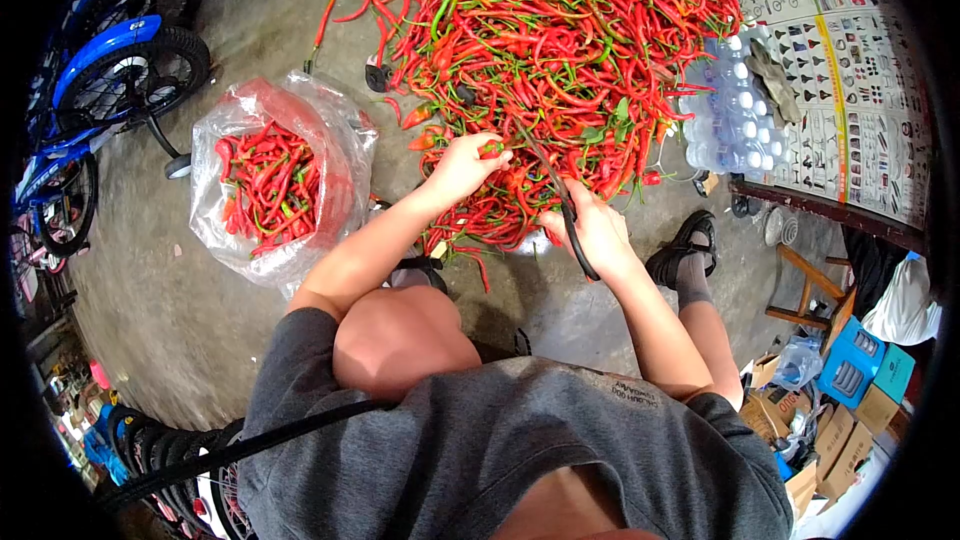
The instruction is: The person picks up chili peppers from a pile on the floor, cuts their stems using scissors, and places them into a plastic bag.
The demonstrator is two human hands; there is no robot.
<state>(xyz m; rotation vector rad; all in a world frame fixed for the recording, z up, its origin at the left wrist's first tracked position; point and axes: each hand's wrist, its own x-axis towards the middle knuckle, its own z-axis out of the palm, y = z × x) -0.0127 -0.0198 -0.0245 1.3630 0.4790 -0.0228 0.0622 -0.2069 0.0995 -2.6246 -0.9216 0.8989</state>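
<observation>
A large heap of red chili peppers [560,50], some with green stems, lies on the floor in front of me. My left hand [468,170] is closed at the near left edge of the heap, pinching a red and green chili pepper [490,149]. To its right, my right hand [600,238] is closed around a long, dark, curved tool [556,180]. The tool's narrow end points up and left over the heap; its exact kind is unclear. Something red shows by the right fingertips. Left of my left hand, an open clear plastic bag [212,202] holds more red chili peppers.
Blue bicycles [110,60] stand at the left. Wrapped water bottles [722,120] sit right of the heap, beside a printed poster board [850,70]. Cardboard boxes [845,450] and a wooden stool [808,285] are at lower right. My shod foot [690,245] is near the heap.
</observation>
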